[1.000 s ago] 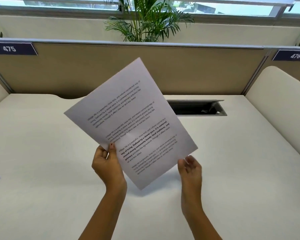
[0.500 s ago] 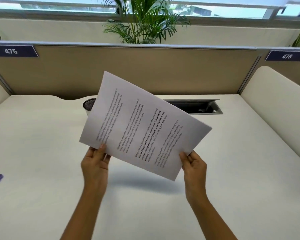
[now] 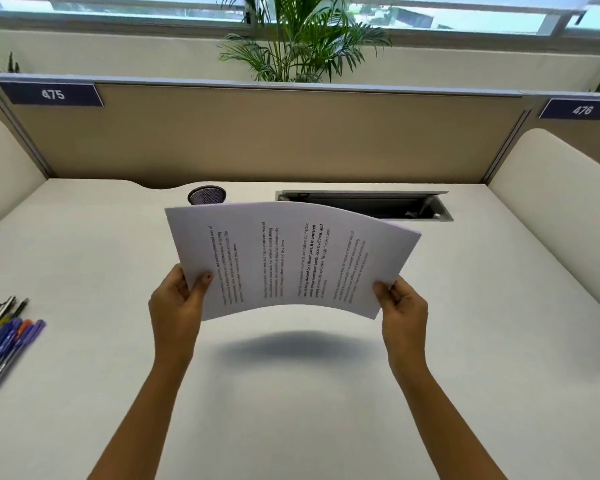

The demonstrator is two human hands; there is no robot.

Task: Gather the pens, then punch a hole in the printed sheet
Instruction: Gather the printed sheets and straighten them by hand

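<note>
- Left hand (image 3: 175, 306) and right hand (image 3: 404, 306) are pinching the printed sheet (image 3: 291, 258) at its near corners.
- Sheet is hanging above the desk (image 3: 482, 341), long axis running left–right.
- Pens (image 3: 7, 337) are lying leftward, nearer the left hand.

The sheet (image 3: 291, 258) is matt white paper. Under it the counter (image 3: 499, 341) looks smooth and matt; left of the sheet lie glossy plastic pens (image 3: 4, 344); behind it stands a dark wire-mesh cup (image 3: 207, 196).
</note>
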